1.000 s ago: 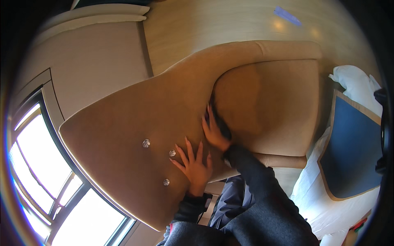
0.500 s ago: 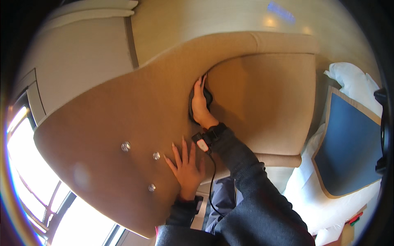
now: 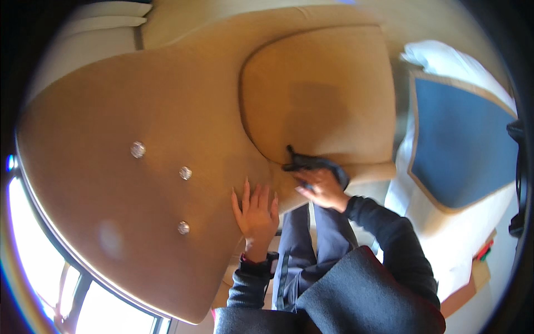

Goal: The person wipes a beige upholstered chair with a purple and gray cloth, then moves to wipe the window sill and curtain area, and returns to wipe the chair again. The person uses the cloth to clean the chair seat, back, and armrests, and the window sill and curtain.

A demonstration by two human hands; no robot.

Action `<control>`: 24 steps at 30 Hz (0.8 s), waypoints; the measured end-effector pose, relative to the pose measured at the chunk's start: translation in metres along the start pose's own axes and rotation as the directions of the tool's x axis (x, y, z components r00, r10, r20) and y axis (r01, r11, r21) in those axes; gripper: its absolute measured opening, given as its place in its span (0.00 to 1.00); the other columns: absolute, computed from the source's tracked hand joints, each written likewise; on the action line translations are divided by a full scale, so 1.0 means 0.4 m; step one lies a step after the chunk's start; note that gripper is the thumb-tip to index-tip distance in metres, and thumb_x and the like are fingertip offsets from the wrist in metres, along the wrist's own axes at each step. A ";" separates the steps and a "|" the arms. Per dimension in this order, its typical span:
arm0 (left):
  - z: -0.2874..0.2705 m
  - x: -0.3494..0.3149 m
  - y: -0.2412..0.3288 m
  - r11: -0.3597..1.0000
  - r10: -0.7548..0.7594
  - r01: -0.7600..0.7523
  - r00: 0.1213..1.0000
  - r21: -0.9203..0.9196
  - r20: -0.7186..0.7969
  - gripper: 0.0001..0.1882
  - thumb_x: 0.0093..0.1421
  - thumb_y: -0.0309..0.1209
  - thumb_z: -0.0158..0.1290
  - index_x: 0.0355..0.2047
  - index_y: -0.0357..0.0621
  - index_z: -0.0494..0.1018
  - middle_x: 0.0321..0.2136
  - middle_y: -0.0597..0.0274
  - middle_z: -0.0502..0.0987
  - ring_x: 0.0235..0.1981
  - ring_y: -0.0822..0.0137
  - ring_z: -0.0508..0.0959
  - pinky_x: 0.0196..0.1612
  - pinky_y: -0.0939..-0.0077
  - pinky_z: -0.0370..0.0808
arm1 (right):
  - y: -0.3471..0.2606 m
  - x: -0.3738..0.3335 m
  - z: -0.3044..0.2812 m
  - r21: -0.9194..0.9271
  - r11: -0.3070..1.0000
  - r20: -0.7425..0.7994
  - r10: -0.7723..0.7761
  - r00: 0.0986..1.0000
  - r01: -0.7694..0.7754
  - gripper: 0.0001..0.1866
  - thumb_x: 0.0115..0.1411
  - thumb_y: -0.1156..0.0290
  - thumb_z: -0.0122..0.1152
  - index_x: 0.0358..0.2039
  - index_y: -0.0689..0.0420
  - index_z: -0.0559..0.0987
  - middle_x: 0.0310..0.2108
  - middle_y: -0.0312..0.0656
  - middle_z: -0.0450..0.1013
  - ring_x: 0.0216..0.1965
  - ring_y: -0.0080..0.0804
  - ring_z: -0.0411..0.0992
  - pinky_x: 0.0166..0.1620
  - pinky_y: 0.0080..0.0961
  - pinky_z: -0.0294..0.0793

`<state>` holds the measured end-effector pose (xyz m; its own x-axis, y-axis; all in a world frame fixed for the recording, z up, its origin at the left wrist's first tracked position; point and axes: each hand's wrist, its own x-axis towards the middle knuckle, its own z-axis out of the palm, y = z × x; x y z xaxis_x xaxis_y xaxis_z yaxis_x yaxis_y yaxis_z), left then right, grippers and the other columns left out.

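A tan upholstered armchair (image 3: 206, 83) fills the middle of the view, with a round-edged seat cushion (image 3: 339, 61) and a tall backrest set with shiny clear buttons (image 3: 185, 173). On the near armrest, beside the cushion's edge, my right hand (image 3: 324, 188) grips a dark, bunched cloth (image 3: 311, 161). Part of the cloth is under the fingers and hidden. Farther left, my left hand (image 3: 257, 214) lies flat against the chair with its fingers spread, holding nothing.
To the right stands a white-covered bed or table (image 3: 425, 239) bearing a blue panel with a tan border (image 3: 467, 139) and a white pillow-like bundle (image 3: 450, 61). Bright windows (image 3: 117, 306) are at the lower left. White cushions (image 3: 111, 22) lie at the far left.
My right hand and the cloth have moved from the seam at the back of the seat to the near armrest. My left hand stays on the chair. The whole view has shifted.
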<state>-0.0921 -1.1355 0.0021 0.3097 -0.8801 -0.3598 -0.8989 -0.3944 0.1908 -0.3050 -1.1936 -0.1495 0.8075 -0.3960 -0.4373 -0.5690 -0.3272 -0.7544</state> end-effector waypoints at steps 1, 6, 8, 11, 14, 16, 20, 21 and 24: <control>0.012 -0.008 -0.007 0.999 0.028 -0.028 0.999 -0.017 -0.032 0.17 0.60 0.37 0.55 0.48 0.45 0.77 0.46 0.59 0.79 0.59 0.57 0.70 0.67 0.49 0.50 | 0.040 -0.056 -0.039 -0.162 0.985 -0.121 -0.086 0.989 0.066 0.25 0.64 0.50 0.53 0.57 0.49 0.74 0.54 0.40 0.72 0.53 0.42 0.68 0.56 0.44 0.63; 0.087 -0.038 -0.018 0.983 0.161 -0.175 0.968 -0.058 -0.195 0.15 0.59 0.35 0.57 0.45 0.45 0.77 0.41 0.59 0.80 0.48 0.59 0.77 0.61 0.57 0.61 | 0.101 -0.147 -0.065 -0.391 0.908 -0.665 -0.168 0.728 -0.148 0.19 0.60 0.59 0.59 0.49 0.53 0.76 0.47 0.43 0.71 0.51 0.44 0.65 0.51 0.45 0.62; 0.125 -0.053 0.000 0.976 0.185 -0.200 0.969 -0.085 -0.163 0.15 0.59 0.34 0.57 0.46 0.44 0.77 0.43 0.58 0.80 0.49 0.59 0.77 0.61 0.58 0.63 | 0.040 -0.069 0.048 -0.295 0.907 -0.762 -0.035 0.646 -0.300 0.15 0.59 0.63 0.59 0.42 0.59 0.76 0.42 0.50 0.70 0.47 0.49 0.66 0.49 0.50 0.60; 0.170 -0.077 0.005 0.911 0.410 -0.398 0.900 0.106 -0.144 0.15 0.60 0.34 0.54 0.47 0.44 0.76 0.48 0.57 0.78 0.53 0.60 0.74 0.62 0.57 0.62 | -0.095 0.045 0.230 -0.144 0.973 -0.687 0.033 0.726 -0.181 0.15 0.62 0.61 0.52 0.43 0.53 0.80 0.43 0.38 0.74 0.52 0.36 0.68 0.63 0.53 0.50; 0.205 -0.073 -0.025 0.900 0.424 -0.397 0.893 0.182 -0.150 0.16 0.59 0.33 0.54 0.46 0.44 0.77 0.50 0.60 0.78 0.55 0.64 0.74 0.63 0.57 0.63 | -0.154 0.080 0.254 0.020 1.000 -0.765 0.006 0.644 0.015 0.16 0.62 0.60 0.52 0.45 0.51 0.80 0.45 0.36 0.75 0.50 0.37 0.69 0.61 0.46 0.55; 0.225 -0.065 -0.043 0.884 0.447 -0.400 0.875 0.242 -0.188 0.13 0.60 0.33 0.53 0.44 0.45 0.79 0.48 0.62 0.80 0.52 0.64 0.77 0.61 0.60 0.65 | -0.115 0.041 0.205 -0.044 0.992 -0.768 -0.110 0.631 0.119 0.17 0.61 0.58 0.53 0.45 0.51 0.80 0.45 0.37 0.75 0.49 0.37 0.69 0.57 0.43 0.60; 0.243 -0.051 -0.057 0.870 0.468 -0.401 0.854 0.286 -0.228 0.12 0.63 0.35 0.53 0.43 0.46 0.79 0.46 0.65 0.81 0.50 0.66 0.78 0.61 0.62 0.65 | 0.125 -0.059 0.097 -0.193 0.974 -0.719 -0.055 0.692 -0.123 0.23 0.57 0.49 0.59 0.47 0.50 0.79 0.46 0.37 0.74 0.47 0.40 0.69 0.50 0.40 0.66; 0.245 -0.051 -0.053 0.862 0.476 -0.397 0.847 0.314 -0.236 0.12 0.63 0.35 0.53 0.43 0.47 0.80 0.45 0.65 0.81 0.50 0.66 0.78 0.61 0.62 0.66 | 0.202 -0.106 0.077 -0.383 0.903 -0.764 -0.191 0.616 -0.195 0.21 0.60 0.54 0.57 0.51 0.48 0.77 0.51 0.37 0.71 0.52 0.39 0.67 0.56 0.44 0.63; 0.253 -0.061 -0.057 0.872 0.427 -0.349 0.885 0.344 -0.183 0.14 0.63 0.36 0.52 0.48 0.50 0.79 0.48 0.64 0.80 0.52 0.66 0.77 0.63 0.60 0.63 | 0.361 -0.193 0.036 -0.278 0.852 -0.892 -0.058 0.449 -0.443 0.18 0.63 0.57 0.54 0.49 0.50 0.77 0.46 0.36 0.73 0.56 0.39 0.66 0.61 0.46 0.58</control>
<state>-0.1106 -1.0784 -0.0860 -0.0531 -0.9962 -0.0697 -0.9983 0.0547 -0.0223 -0.4473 -1.1980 -0.2316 0.2565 -0.9238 0.2844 -0.8859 -0.3424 -0.3130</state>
